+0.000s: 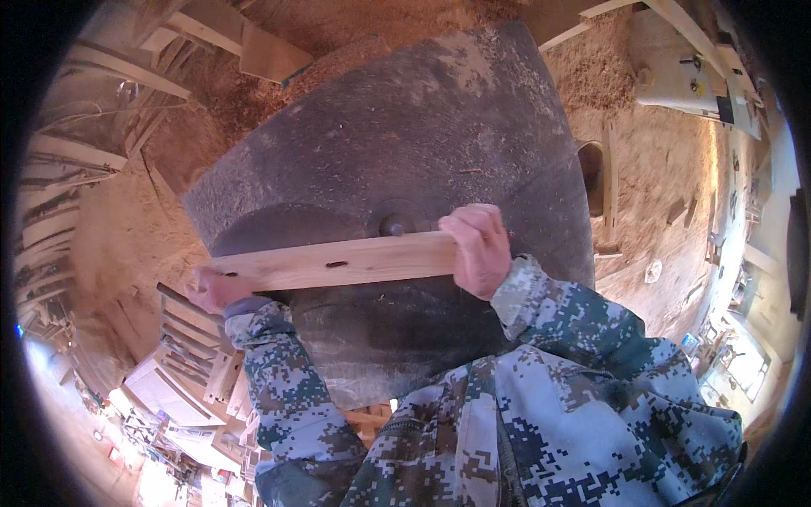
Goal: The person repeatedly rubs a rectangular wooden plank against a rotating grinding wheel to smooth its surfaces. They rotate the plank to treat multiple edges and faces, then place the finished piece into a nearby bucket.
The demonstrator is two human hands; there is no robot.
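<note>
A pale wooden board (pixel 372 264) lies crosswise over a dark, dusty machine table (pixel 380 135). Two dark slots show in its upper face, one near the middle and one toward the left end. My left hand (pixel 215 291) grips the left end, out past the table's left edge. Around the right end, the fingers of my right hand (pixel 477 249) are wrapped. Just beyond the board's far edge a round metal spindle (pixel 394 226) stands up from a circular recess in the table; whether the board touches it I cannot tell.
Slotted wooden pieces (pixel 190 334) are stacked beside the table at the lower left. Long timbers (pixel 127 68) lean at the far left. Wood shavings (pixel 596 76) cover the floor beyond the table. A pale panel (pixel 676 76) with dark fittings stands at the far right.
</note>
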